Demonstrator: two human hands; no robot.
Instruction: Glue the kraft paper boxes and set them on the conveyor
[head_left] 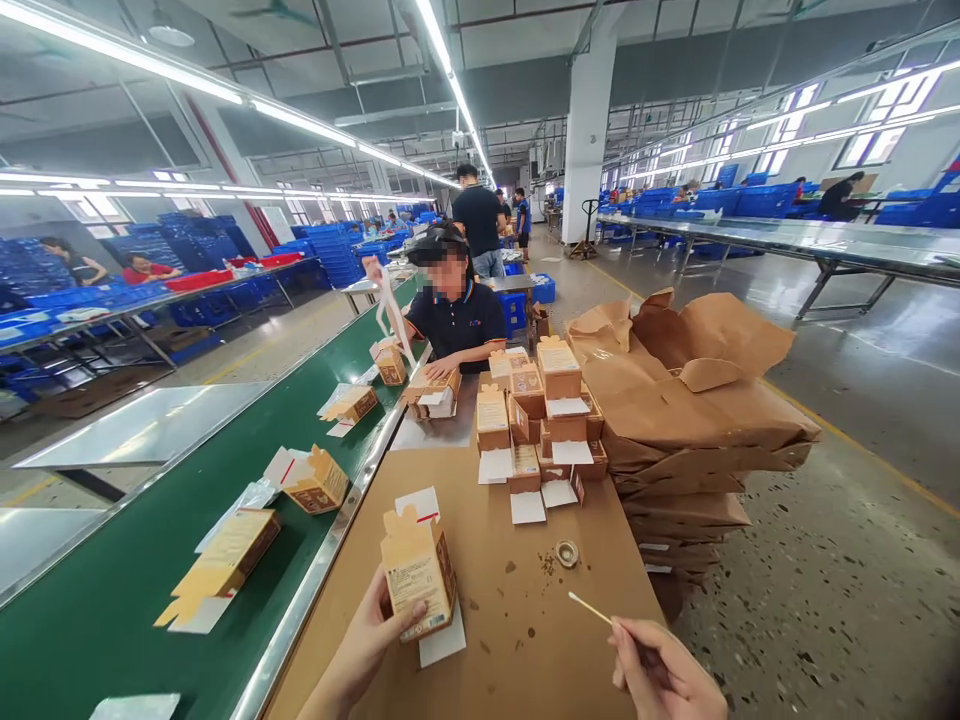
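My left hand (379,622) grips a small tan carton (417,580) with printed text, held up over the brown board. Its end flaps stand open at the top, and a white flap hangs below. A cotton swab (590,607) is pinched between the thumb and fingers of my right hand (660,668), its white tip pointing up and left. Between the carton and the stacked boxes, a small round dish (568,554) sits on the board, with brown specks scattered beside it.
Several open cartons (493,415) are stacked ahead. More cartons (232,550) and plastic bags lie on the green conveyor (112,600) to the left. A tall pile of brown paper sacks (690,400) stands at the right. A co-worker (457,315) sits across, handling a carton.
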